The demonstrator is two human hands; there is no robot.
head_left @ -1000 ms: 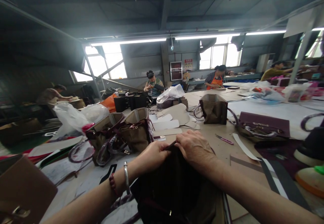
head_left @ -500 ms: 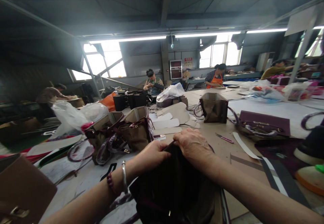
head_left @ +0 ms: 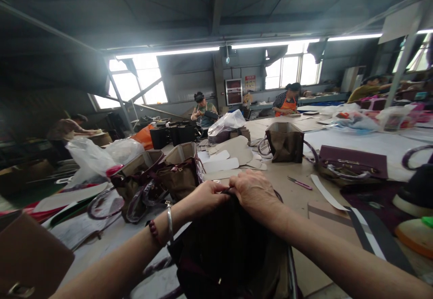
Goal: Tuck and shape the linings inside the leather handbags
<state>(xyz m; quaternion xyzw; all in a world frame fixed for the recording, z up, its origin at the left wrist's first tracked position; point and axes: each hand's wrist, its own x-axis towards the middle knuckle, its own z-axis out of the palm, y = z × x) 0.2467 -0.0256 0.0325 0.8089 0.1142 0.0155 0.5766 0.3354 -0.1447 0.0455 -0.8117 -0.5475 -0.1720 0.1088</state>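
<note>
A dark brown handbag stands right in front of me, its lower part cut off by the bottom of the view. My left hand is closed on the bag's top edge, thumb and fingers pinching it. Close beside it, my right hand grips the same edge with curled fingers. The fingertips nearly meet at the far rim. A bangle and a beaded bracelet circle my left wrist. What lies under the fingers is hidden.
Several more handbags stand around: two brown ones left, one upright ahead, a purple flap bag right. Pale cut pieces, a purple-handled cutter and strips lie on the table. An orange-based container is at right. Other people work farther back.
My left hand has moved slightly up and closer to my right hand along the bag's edge. The bag has shifted a little left. Both hands keep their hold.
</note>
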